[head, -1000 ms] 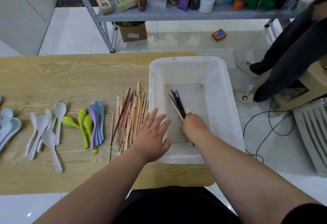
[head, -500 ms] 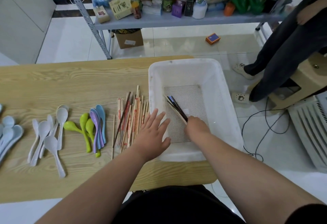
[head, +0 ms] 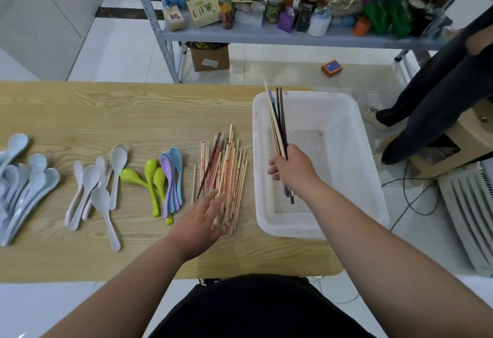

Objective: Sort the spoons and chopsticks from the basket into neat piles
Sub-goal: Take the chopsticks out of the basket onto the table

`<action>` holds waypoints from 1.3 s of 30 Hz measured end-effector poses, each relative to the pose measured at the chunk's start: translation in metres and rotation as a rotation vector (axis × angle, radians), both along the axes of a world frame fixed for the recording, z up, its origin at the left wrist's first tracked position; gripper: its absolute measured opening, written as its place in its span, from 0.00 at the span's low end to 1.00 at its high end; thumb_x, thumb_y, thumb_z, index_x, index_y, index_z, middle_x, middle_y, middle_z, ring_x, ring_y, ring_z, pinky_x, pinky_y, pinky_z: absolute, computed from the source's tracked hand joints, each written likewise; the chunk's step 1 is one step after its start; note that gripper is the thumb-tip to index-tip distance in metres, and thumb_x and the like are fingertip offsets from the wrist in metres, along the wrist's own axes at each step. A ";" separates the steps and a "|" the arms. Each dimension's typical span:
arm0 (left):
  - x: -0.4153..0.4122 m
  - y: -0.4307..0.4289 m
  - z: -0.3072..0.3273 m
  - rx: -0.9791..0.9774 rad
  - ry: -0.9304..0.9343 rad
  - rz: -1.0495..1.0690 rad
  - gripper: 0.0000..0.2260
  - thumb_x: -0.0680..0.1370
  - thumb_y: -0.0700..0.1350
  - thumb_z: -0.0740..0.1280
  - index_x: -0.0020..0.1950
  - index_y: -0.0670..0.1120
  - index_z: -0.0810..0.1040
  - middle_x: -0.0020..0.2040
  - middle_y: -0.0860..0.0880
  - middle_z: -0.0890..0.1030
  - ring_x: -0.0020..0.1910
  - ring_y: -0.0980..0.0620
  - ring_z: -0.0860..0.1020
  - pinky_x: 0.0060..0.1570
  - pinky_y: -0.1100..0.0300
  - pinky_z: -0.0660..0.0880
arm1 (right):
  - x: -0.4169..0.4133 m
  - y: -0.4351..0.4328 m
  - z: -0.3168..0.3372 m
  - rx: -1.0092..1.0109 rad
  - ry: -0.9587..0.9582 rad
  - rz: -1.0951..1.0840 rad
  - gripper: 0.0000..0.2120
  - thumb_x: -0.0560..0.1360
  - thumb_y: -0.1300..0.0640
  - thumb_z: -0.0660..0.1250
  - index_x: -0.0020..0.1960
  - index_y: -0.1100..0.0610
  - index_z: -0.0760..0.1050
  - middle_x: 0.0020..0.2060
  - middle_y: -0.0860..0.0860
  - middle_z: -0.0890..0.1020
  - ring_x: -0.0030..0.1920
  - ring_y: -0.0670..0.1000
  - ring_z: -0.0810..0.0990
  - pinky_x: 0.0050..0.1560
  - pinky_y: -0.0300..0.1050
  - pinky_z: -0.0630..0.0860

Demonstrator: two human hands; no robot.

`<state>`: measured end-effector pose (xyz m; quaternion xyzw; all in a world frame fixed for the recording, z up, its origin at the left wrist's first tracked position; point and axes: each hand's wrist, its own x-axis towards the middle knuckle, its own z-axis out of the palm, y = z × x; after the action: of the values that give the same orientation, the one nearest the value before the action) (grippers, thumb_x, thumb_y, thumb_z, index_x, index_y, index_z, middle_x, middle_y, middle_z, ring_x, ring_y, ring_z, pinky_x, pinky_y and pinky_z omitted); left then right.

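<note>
Right hand (head: 289, 168) above the white basket (head: 370, 177), fist closed around a small bundle of chopsticks (head: 278, 121), dark and pale ones mixed, tips fanning up past the basket's far rim, short ends poking out below the fist. Left hand (head: 200, 220) open and flat, fingers spread loosely, over the near end of the chopstick pile (head: 224, 177) on the wooden table (head: 106, 113), just left of the basket. Further left, green, purple and blue spoons (head: 162, 180) side by side, then white spoons (head: 98, 185), then pale blue spoons (head: 21, 177) at the table's left edge.
</note>
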<state>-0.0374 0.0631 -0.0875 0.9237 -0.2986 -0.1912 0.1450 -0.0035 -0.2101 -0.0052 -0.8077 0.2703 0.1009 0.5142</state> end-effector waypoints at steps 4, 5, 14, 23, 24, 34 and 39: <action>-0.009 0.045 -0.013 0.067 0.066 -0.029 0.32 0.71 0.51 0.63 0.74 0.42 0.70 0.70 0.40 0.72 0.66 0.39 0.74 0.63 0.46 0.76 | 0.022 0.074 0.013 0.118 -0.015 0.124 0.04 0.82 0.58 0.60 0.51 0.59 0.69 0.44 0.55 0.82 0.40 0.50 0.86 0.43 0.48 0.85; -0.012 0.053 -0.015 0.086 0.078 -0.047 0.31 0.70 0.51 0.62 0.73 0.41 0.72 0.68 0.39 0.74 0.63 0.39 0.76 0.59 0.46 0.79 | 0.025 0.091 0.006 0.101 0.015 0.170 0.05 0.82 0.58 0.60 0.55 0.60 0.69 0.43 0.54 0.82 0.38 0.49 0.86 0.42 0.47 0.85; -0.012 0.089 -0.035 0.151 0.102 -0.226 0.31 0.65 0.48 0.64 0.67 0.39 0.76 0.63 0.36 0.78 0.60 0.36 0.80 0.56 0.45 0.79 | 0.016 0.153 -0.068 -0.308 0.340 0.171 0.16 0.82 0.60 0.58 0.69 0.57 0.69 0.56 0.55 0.79 0.52 0.59 0.81 0.52 0.54 0.80; 0.006 0.086 -0.032 -0.019 0.055 -0.147 0.30 0.69 0.46 0.58 0.69 0.36 0.74 0.64 0.34 0.76 0.59 0.33 0.78 0.58 0.42 0.78 | 0.010 0.165 -0.083 -0.507 0.301 0.204 0.28 0.81 0.52 0.63 0.78 0.57 0.60 0.75 0.56 0.62 0.74 0.59 0.62 0.72 0.56 0.67; 0.008 0.085 -0.033 -0.029 0.061 -0.130 0.29 0.70 0.45 0.59 0.69 0.36 0.74 0.65 0.34 0.76 0.60 0.33 0.78 0.58 0.42 0.78 | 0.008 0.165 -0.084 -0.512 0.282 0.221 0.30 0.81 0.52 0.62 0.80 0.55 0.56 0.77 0.55 0.59 0.77 0.59 0.58 0.75 0.57 0.64; 0.026 0.065 -0.034 0.003 0.135 -0.071 0.35 0.78 0.46 0.64 0.82 0.45 0.51 0.82 0.44 0.52 0.80 0.44 0.54 0.77 0.52 0.57 | -0.002 0.160 -0.082 -0.413 0.415 0.315 0.35 0.83 0.47 0.57 0.83 0.48 0.42 0.81 0.49 0.38 0.81 0.57 0.42 0.77 0.54 0.55; 0.028 0.064 -0.037 0.029 0.162 -0.093 0.35 0.79 0.47 0.64 0.82 0.46 0.52 0.81 0.43 0.52 0.79 0.42 0.56 0.77 0.51 0.58 | -0.011 0.153 -0.078 -0.447 0.387 0.420 0.37 0.82 0.47 0.59 0.82 0.48 0.40 0.81 0.51 0.37 0.81 0.57 0.38 0.79 0.57 0.49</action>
<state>-0.0091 0.1268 -0.1246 0.8924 -0.3258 -0.2758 0.1463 -0.0142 -0.0568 -0.0833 -0.9040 0.2061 0.2939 0.2324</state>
